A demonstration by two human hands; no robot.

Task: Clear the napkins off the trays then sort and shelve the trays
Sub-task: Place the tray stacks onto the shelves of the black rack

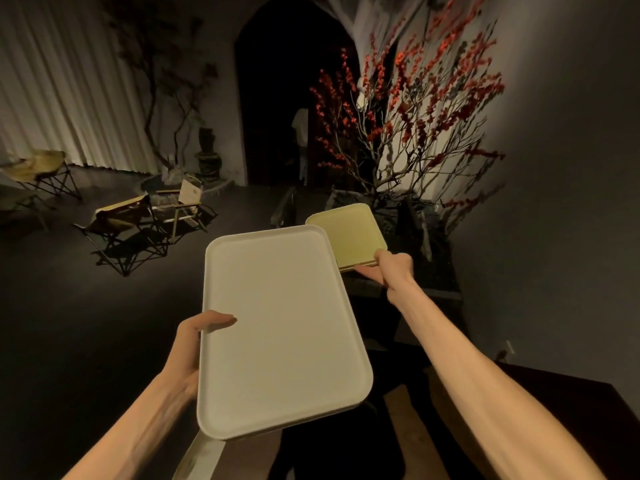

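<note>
White trays [280,327] sit in left hand [188,355] grip closed on their edge; right hand [393,268] grip pinches yellow trays [346,233].

The big white tray [284,327] looks like smooth plastic with a soft, matt top and a rounded rim. The small yellow tray [346,233] looks like the same smooth, matt plastic. The curtain [62,81] is cloth and hangs in soft folds. The folding chairs [131,233] have thin dark metal legs and pale cloth seats. The branches with red berries [408,109] are bare, rough wood. The floor [69,306] is dark and dull.
</note>
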